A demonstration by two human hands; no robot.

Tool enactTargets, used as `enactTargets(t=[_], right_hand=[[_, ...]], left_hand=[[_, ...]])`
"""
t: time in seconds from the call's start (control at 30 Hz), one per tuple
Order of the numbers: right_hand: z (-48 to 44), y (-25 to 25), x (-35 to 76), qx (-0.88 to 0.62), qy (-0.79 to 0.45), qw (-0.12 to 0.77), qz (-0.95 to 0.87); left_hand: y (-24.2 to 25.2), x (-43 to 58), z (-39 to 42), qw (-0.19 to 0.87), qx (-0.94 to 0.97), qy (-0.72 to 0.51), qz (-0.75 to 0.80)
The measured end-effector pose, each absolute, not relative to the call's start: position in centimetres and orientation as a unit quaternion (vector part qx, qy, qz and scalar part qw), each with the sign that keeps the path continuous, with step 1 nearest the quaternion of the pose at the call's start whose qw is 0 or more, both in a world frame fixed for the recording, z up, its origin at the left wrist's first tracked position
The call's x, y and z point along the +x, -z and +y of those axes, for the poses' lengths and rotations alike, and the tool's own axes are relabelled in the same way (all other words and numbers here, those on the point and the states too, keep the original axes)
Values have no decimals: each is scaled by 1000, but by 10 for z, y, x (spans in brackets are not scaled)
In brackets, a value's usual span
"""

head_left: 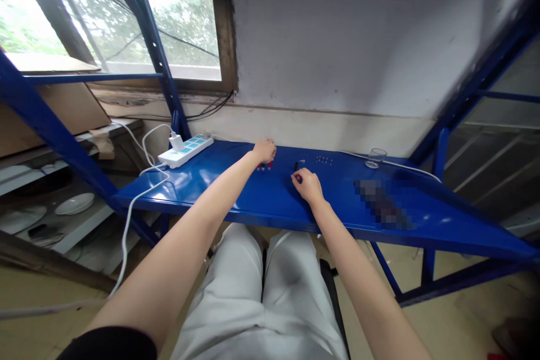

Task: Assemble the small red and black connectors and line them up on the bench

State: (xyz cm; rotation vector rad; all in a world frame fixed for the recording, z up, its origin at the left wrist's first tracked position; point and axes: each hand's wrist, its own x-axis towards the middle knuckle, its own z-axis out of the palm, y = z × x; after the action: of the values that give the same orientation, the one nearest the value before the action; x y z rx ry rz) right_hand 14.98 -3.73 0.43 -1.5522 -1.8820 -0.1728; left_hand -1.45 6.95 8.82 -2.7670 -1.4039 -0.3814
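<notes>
resting my left hand (264, 151) on a cluster of small red-capped parts (264, 167), with my right hand (307, 187) just beside a small dark part (297, 166) on the blue metal desk (346, 180). the hands are apart; i cannot tell if either grips anything. tiny metal pegs (324, 160) lie toward one o'clock, a glass tumbler (376, 158) toward two, a white power strip (185, 151) toward ten.

Surface (261, 197) glossy deep blue. Power strip (177, 158) white, switches (198, 143) teal. Trousers (228, 287), cable (125, 236) white. Shelf frame (54, 135) blue. Small connectors (264, 167) seemingly red-tipped, view poor.
</notes>
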Motion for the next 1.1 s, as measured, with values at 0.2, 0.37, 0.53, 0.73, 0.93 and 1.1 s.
enactTargets(t=[0.2, 0.37, 0.53, 0.73, 0.93, 1.1], right_hand=[[-37, -5, 149, -600, 58, 342, -721], [-37, -5, 150, -603, 55, 342, -718], [-36, -5, 151, -604, 54, 343, -718], [-36, -4, 152, -622, 51, 349, -699], [-40, -7, 153, -670, 60, 339, -657], [-40, -6, 154, -708, 67, 315, -629]], left_hand=[[-84, -18, 76, 24, -874, 100, -474], [-85, -19, 77, 24, -875, 98, -473], [-83, -22, 77, -8, -870, 131, -475], [-89, -24, 72, 0, -876, 94, -473], [-90, -23, 73, -2, -881, 87, -466], [-88, -23, 77, 5, -879, 74, -471]])
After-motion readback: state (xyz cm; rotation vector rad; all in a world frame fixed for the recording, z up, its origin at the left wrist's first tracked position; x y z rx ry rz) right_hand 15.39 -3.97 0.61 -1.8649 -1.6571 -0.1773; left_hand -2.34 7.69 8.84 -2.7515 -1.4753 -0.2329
